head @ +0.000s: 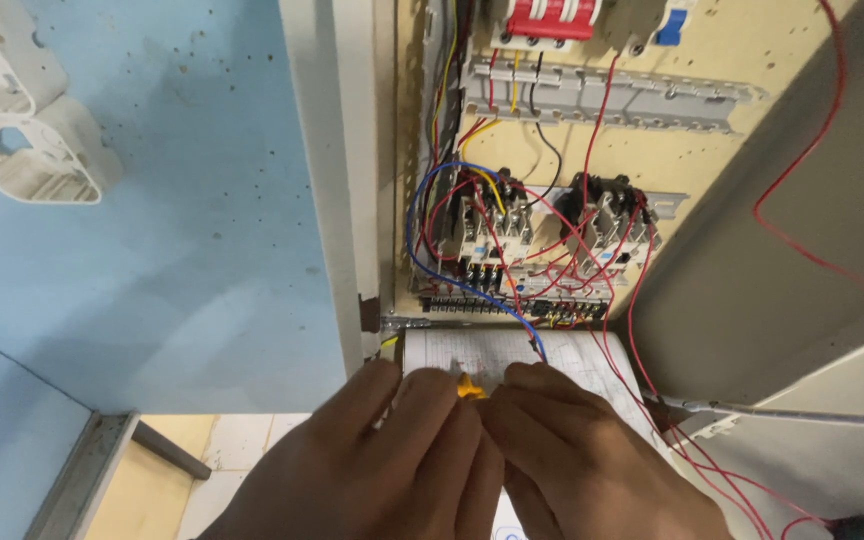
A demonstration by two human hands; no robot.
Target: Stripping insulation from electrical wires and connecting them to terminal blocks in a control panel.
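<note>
Both my hands are raised in front of an open electrical cabinet. My left hand (382, 465) and my right hand (572, 455) meet fingertip to fingertip around a small yellow part (469, 386) pinched between them. A blue wire (452, 280) loops down from the contactors (487, 230) and ends at my right fingers. A sheet of paper with a drawn diagram (512, 355) lies behind my hands, below the terminal strip (512, 305).
Red breakers (549, 20) sit at the top above a grey cable duct (602, 98). Loose red wires (642, 330) hang down on the right. The cabinet door (812, 250) stands open at right. A blue wall (152, 220) with a white plastic bracket (22, 110) is at left.
</note>
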